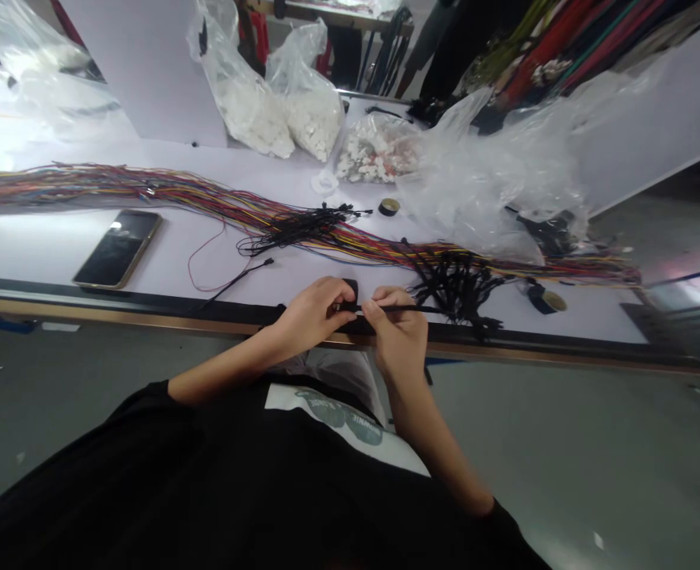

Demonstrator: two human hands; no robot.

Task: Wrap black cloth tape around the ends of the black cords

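Observation:
At the table's front edge my left hand (311, 318) is closed around a roll of black tape (351, 288), mostly covered by the fingers. Close beside it, my right hand (401, 328) pinches a thin black cable (434, 309) between thumb and forefinger. The cable runs level between the two hands and sticks out to the right, toward a bunch of black taped wire ends (460, 286). Whether tape is joined to the cable at the fingertips is too small to tell. Behind the hands lies a long bundle of coloured wires (207, 192).
A phone (118, 248) lies left. More black wire ends (308, 226) rest on the bundle. Tape rolls lie behind (389, 207) and at right (545, 299). Plastic bags of white parts (311, 111), a bag of mixed pieces (379, 150) and crumpled plastic (492, 182) stand at the back.

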